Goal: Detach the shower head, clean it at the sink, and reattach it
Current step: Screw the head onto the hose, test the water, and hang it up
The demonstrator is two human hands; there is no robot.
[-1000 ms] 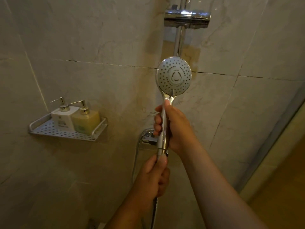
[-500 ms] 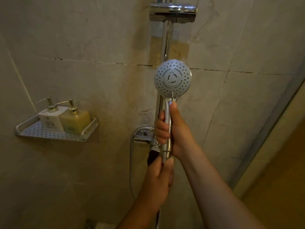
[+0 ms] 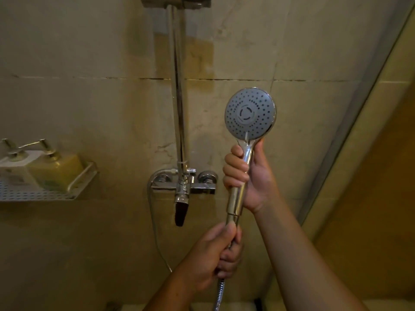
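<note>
— Hands first: what is each one gripping?

— My right hand (image 3: 251, 176) is wrapped tight around the chrome handle of the shower head (image 3: 250, 114), fingers curled across the front, thumb along the right side just under the round grey spray face. I hold it upright, the face turned toward me, off the wall and to the right of the vertical rail (image 3: 178, 86).

— And the left?

— My left hand (image 3: 211, 257) is closed in a fist just below the handle's bottom end, around the top of the metal hose (image 3: 219, 292), thumb tip touching the connector nut.

— What else is there?

— The mixer tap (image 3: 183, 187) sits on the tiled wall left of my right hand. Two pump bottles (image 3: 45, 169) stand on a shelf (image 3: 33, 194) at the left edge.
</note>
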